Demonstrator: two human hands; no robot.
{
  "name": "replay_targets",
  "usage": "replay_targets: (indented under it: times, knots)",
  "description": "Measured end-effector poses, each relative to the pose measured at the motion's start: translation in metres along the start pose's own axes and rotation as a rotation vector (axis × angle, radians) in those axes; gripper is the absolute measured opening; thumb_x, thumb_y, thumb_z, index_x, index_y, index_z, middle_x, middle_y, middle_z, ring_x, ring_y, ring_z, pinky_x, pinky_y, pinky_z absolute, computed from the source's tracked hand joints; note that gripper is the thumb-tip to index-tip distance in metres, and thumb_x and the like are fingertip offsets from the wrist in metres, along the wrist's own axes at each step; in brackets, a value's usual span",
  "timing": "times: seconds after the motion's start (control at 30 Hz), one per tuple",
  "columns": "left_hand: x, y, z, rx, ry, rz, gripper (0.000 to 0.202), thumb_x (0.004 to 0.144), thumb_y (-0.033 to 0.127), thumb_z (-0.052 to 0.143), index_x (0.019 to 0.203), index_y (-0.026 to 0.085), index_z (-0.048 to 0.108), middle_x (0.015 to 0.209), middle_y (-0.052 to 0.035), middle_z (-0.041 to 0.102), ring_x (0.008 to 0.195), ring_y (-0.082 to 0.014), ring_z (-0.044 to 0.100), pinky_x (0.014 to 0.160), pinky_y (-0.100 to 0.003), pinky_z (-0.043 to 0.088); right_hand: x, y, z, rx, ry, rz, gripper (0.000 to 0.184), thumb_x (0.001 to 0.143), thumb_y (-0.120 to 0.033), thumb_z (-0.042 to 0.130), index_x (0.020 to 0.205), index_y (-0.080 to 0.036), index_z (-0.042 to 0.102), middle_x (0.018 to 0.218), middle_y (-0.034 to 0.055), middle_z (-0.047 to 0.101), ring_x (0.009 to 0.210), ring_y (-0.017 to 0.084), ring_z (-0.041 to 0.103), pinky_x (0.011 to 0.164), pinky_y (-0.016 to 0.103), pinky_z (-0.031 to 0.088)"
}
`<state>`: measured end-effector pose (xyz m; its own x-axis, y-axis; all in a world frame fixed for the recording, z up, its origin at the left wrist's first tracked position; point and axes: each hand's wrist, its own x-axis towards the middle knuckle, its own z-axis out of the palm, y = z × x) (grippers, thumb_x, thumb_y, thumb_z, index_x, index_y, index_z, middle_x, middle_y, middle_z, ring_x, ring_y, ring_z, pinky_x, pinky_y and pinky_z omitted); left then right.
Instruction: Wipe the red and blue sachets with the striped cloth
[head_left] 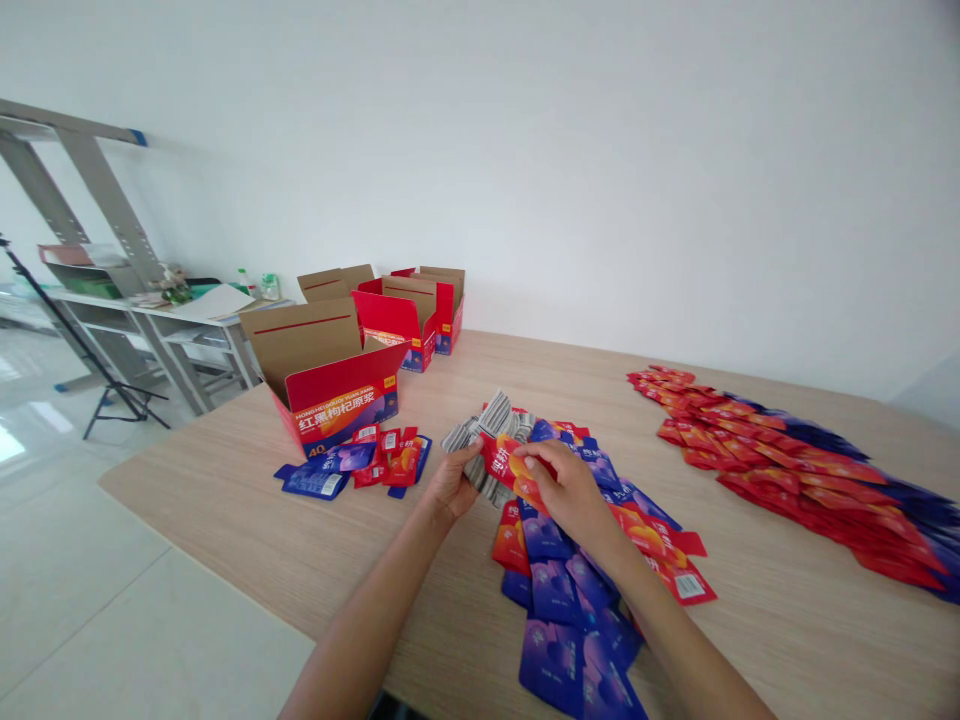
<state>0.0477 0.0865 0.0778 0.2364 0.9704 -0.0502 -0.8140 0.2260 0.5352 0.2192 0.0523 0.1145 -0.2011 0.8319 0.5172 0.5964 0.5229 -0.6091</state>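
A red pouch (501, 460) with orange fruit print and white lettering is held between my two hands. My left hand (451, 484) is closed at its left end, its thumb near the edge. My right hand (566, 490) pinches the other end from above. Grey-and-white striped packets (493, 413) lie behind and under the pouch, close to my left fingers; the hand partly hides them. Beneath my right hand and forearm spreads a loose pile of flat blue-purple pouches (553, 592) and red pouches (684, 578).
A red open carton (345, 400) stands at left on the wooden table (360, 590), with more open cartons (409, 315) behind. Small blue and red packets (397, 458) lie before it. Long overlapping rows of red and blue pouches (795, 470) cover the right side. A white wall rises behind.
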Motion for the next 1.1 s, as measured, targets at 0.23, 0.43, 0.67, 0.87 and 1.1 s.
replay_targets:
  times: [0.23, 0.43, 0.67, 0.87, 1.1]
  knots:
    - [0.005, -0.014, -0.006, 0.104, 0.108, -0.009, 0.042, 0.061, 0.021, 0.091, 0.096, 0.016, 0.069, 0.087, -0.0053, 0.077, 0.086, -0.0243, 0.074, 0.093, -0.040, 0.057, 0.000, 0.006, 0.003, -0.033, -0.030, -0.037, 0.027, 0.093, -0.021, 0.046, 0.101, -0.020, 0.072, 0.103, 0.0094, 0.074, 0.099, 0.025, 0.067, 0.091, 0.041, 0.052]
    - [0.006, -0.020, 0.002, 0.137, 0.250, 0.197, 0.045, 0.055, 0.024, 0.095, 0.091, 0.018, 0.067, 0.084, -0.0017, 0.077, 0.076, -0.0189, 0.071, 0.077, -0.033, 0.057, 0.000, 0.005, 0.002, -0.053, -0.073, -0.032, 0.027, 0.094, -0.021, 0.048, 0.102, -0.019, 0.074, 0.100, 0.0095, 0.074, 0.096, 0.024, 0.068, 0.090, 0.039, 0.053]
    - [0.001, -0.011, 0.003, 0.275, 0.193, 0.129, 0.041, 0.061, 0.028, 0.093, 0.093, 0.017, 0.069, 0.086, -0.0044, 0.078, 0.075, -0.0209, 0.073, 0.076, -0.035, 0.058, 0.004, 0.006, -0.019, -0.034, -0.071, 0.034, 0.025, 0.088, -0.025, 0.053, 0.101, -0.022, 0.075, 0.100, 0.0073, 0.074, 0.095, 0.024, 0.068, 0.089, 0.039, 0.052]
    - [-0.003, -0.017, -0.008, 0.341, -0.016, -0.259, 0.049, 0.058, 0.027, 0.095, 0.099, 0.015, 0.070, 0.089, -0.0102, 0.079, 0.079, -0.0260, 0.076, 0.079, -0.038, 0.061, 0.011, 0.038, -0.032, 0.058, 0.160, 0.291, 0.060, 0.075, -0.046, 0.072, 0.128, -0.020, 0.062, 0.105, 0.0082, 0.074, 0.093, 0.027, 0.069, 0.085, 0.042, 0.054]
    - [0.012, -0.008, -0.007, 0.078, 0.149, -0.162, 0.014, 0.089, 0.026, 0.069, 0.089, 0.012, 0.070, 0.078, -0.0083, 0.078, 0.073, -0.0206, 0.076, 0.082, -0.032, 0.062, 0.015, 0.061, -0.025, 0.308, 0.315, 0.453, 0.056, 0.091, -0.064, 0.052, 0.126, -0.021, 0.059, 0.121, 0.0128, 0.071, 0.107, 0.027, 0.070, 0.091, 0.042, 0.057]
